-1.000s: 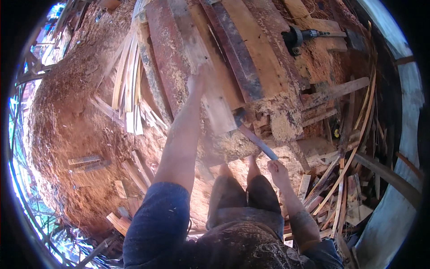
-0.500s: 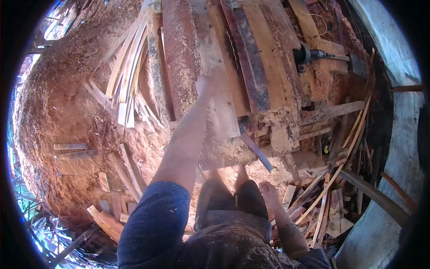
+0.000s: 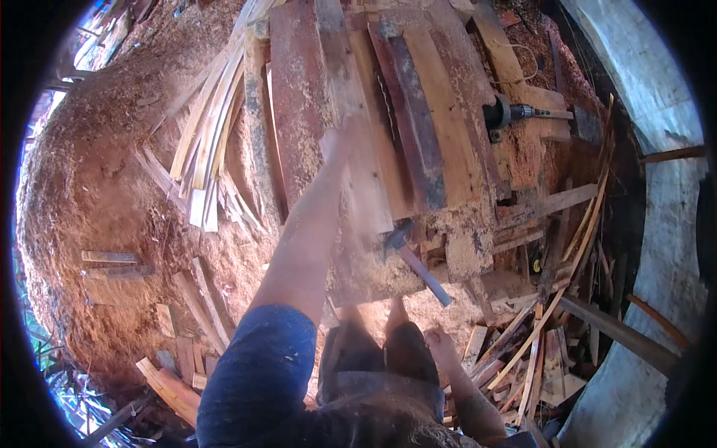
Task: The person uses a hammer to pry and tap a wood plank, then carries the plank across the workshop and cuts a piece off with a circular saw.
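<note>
My left arm reaches forward over a pale wooden plank (image 3: 367, 190) that lies lengthwise on the work surface. Blurred by motion, my left hand (image 3: 336, 140) wraps over the plank's upper face, with the thumb side at its left edge. Low beside my right thigh hangs my right hand (image 3: 441, 345), its fingers loosely bent and nothing visible in it. Between the hands a hammer (image 3: 424, 275) lies by the near edge, its head close to the plank's end. A dark reddish beam (image 3: 411, 123) runs along to the right of the plank.
A power drill (image 3: 515, 113) sits to the right. Thin wood strips (image 3: 215, 138) fan out on the left, beside a sawdust heap (image 3: 97, 172). Offcuts (image 3: 541, 358) lie piled at the lower right, near a pale curved sheet (image 3: 657, 246). A red-brown board (image 3: 299, 89) adjoins the plank.
The plank has slid away from me relative to the hammer and beam, with my left hand moving along on it. The view has shifted slightly. My right hand still hangs low.
</note>
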{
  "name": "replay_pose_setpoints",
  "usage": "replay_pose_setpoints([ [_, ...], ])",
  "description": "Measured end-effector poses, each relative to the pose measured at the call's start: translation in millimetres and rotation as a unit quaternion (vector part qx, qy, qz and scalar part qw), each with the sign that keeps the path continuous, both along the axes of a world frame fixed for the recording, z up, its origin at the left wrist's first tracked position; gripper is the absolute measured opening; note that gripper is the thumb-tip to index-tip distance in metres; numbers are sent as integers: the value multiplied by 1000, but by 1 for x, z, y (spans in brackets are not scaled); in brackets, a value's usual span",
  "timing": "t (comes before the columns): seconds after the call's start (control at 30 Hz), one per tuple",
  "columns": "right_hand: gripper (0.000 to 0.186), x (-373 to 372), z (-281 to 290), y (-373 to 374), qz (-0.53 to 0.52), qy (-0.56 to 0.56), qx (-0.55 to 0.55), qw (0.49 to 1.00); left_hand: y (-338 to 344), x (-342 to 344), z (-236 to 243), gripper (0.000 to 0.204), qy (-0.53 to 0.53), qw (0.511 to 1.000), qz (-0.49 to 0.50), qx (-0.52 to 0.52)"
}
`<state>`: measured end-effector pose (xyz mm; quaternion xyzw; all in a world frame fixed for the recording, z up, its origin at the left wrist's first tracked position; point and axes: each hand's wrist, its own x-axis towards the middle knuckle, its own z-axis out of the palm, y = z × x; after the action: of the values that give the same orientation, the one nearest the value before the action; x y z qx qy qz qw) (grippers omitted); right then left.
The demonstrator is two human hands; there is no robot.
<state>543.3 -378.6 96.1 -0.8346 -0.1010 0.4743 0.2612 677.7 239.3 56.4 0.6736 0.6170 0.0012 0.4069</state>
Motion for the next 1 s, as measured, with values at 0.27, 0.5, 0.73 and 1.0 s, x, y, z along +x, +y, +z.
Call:
replay_pose_setpoints([
  [0.27, 26, -7, -11, -15, -48, 21, -39, 998, -28, 15, -5, 105, 11, 998, 44, 48],
  [0.5, 40, -10, -24, -11, -72, 69, -79, 992, -28, 6, 3, 106, 7, 1000, -1, 28],
  [0.73, 35, -7, -26, 1, -81, 70, -58, 993, -22, 3, -8, 107, 38, 995, 18, 85],
  [1.0, 33, -12, -31, -7, -114, 93, -54, 988, -20, 9, -17, 106, 57, 995, -20, 81],
])
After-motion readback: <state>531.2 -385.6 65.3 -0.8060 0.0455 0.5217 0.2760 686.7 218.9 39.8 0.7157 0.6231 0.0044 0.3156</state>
